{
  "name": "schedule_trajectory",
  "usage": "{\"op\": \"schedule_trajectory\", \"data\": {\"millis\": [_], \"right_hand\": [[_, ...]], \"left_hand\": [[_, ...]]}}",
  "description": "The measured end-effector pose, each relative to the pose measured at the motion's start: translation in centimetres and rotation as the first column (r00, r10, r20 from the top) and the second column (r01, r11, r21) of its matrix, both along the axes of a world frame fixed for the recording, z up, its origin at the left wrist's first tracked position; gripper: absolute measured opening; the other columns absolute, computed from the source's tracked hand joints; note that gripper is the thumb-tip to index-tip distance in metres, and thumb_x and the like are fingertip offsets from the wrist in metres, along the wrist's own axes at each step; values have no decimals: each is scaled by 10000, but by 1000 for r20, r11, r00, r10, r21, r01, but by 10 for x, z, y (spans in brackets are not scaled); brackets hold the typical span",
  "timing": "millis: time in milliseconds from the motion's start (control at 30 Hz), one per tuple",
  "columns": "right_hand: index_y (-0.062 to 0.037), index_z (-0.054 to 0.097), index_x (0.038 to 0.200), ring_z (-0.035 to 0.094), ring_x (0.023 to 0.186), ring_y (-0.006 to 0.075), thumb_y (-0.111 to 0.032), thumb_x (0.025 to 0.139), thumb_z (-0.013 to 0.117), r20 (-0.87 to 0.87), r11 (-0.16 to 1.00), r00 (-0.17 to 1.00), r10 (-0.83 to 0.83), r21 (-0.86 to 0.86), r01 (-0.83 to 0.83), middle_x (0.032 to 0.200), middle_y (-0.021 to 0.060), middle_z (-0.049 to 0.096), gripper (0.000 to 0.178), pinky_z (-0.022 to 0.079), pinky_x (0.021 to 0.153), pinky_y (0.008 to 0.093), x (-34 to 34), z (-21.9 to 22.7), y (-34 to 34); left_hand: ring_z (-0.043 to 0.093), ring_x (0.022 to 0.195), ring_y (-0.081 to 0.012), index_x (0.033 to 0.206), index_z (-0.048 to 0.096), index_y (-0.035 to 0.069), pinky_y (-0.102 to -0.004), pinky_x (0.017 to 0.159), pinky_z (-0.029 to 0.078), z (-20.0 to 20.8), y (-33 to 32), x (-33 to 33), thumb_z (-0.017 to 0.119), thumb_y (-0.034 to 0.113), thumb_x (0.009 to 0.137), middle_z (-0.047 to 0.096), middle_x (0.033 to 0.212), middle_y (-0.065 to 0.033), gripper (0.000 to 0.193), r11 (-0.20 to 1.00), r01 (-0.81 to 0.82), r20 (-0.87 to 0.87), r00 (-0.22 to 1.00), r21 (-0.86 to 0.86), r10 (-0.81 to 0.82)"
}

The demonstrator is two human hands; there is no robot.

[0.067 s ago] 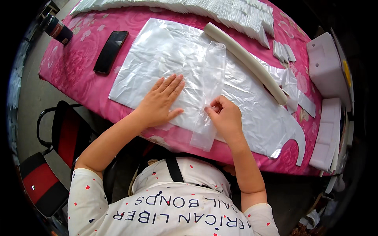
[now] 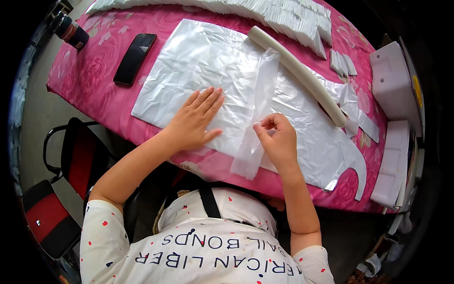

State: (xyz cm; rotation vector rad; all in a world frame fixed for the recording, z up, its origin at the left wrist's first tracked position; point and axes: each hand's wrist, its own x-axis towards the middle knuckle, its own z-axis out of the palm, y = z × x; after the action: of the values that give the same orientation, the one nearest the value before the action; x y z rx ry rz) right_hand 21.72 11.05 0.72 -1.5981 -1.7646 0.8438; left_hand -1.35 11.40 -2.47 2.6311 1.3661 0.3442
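Observation:
My left hand [image 2: 195,122] lies flat with fingers stretched out, pressing on a large sheet of white plastic film [image 2: 189,66]. A long translucent plastic strip [image 2: 266,78] runs across the sheet, its near end hanging over the table's front edge. My right hand [image 2: 280,139] pinches the strip's right edge, a little below its middle, between thumb and fingers. Beyond the right hand, a cream-coloured tube [image 2: 302,75] rests slantwise on the film.
A pink flowered cloth [image 2: 94,90] covers the table. Stacks of folded white pieces [image 2: 269,16] line the far edge. A black phone [image 2: 135,59] and a dark bottle [image 2: 70,31] are at left, white foam boxes [image 2: 390,71] at right. Red-and-black chairs [image 2: 42,220] stand at lower left.
My right hand has shifted slightly to the right, pulling the translucent strip with it, and the strip now bends more. My left hand stays flat on the film.

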Motion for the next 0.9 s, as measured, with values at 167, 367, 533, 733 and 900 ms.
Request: {"op": "schedule_trajectory", "data": {"millis": [167,367,533,733,900], "right_hand": [[-76,592,1083,536,601,231,-104,742,673,121,946,977,177,254,-203,726,62,550,351,428,559,342,-14,9,-12],[-71,524,1116,550,671,290,-126,661,737,335,794,792,510,171,-583,786,106,562,505,438,611,374,-34,5,-23],[-72,494,1043,577,718,307,-99,629,752,319,842,827,464,131,-523,792,111,562,488,460,637,386,-36,-2,-27],[-69,584,826,586,724,297,-84,665,720,341,845,826,448,140,-516,778,100,575,212,466,635,386,-32,-10,-31],[-65,628,842,568,673,199,-52,735,687,122,902,908,400,127,-414,744,65,582,123,458,639,294,-17,-2,-32]], "left_hand": [[198,1369,-304,1392,268,-2,-440,1109,141,-3,0,-2,471,433,865,240,1466,-164,713,1000,-11,0,1000,18,11],[188,1374,-295,1401,253,4,-427,1116,127,-3,0,-1,455,444,866,233,1472,-152,721,999,-7,-10,1000,35,8],[177,1379,-288,1404,245,4,-423,1121,111,-8,0,-1,459,435,855,219,1478,-152,730,999,-10,-1,1000,45,10],[170,1381,-285,1407,237,6,-420,1122,104,-9,3,-5,471,420,856,210,1480,-156,729,997,30,-60,998,68,-26],[166,1383,-277,1413,231,19,-417,1122,107,-5,6,-8,469,412,861,209,1483,-144,718,999,48,-7,999,24,-48]]}}
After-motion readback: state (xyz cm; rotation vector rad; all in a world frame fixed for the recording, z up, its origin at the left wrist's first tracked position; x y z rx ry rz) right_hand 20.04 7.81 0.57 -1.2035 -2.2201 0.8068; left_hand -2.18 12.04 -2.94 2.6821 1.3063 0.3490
